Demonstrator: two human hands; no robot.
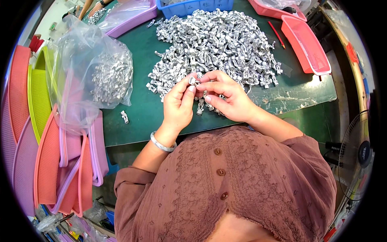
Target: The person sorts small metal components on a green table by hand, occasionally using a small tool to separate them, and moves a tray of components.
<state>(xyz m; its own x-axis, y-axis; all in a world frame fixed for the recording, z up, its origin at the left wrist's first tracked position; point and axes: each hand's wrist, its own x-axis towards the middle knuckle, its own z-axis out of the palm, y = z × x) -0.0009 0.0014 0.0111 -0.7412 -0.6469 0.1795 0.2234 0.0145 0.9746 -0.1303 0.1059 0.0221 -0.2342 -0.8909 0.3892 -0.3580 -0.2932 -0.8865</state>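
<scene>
My left hand (180, 105) pinches a small silver-grey looped part (192, 80) between thumb and forefinger, just above the table's near side. Bent toward it, my right hand (225, 97) has its fingertips at the part's right side; whether its curled fingers hold another piece is hidden. Beyond both hands spreads a large heap of similar grey parts (213, 40) on the green table (141, 121). A few of these pieces lie under and between my hands. One single part (124, 117) lies apart, left of my left wrist.
A clear plastic bag (76, 52) of grey parts stands at the left, beside stacked coloured baskets (48, 161). A pink basket (308, 48) and a red pen (276, 34) lie right. A blue crate (193, 7) stands behind the heap. Another person's hand (96, 8) shows far left.
</scene>
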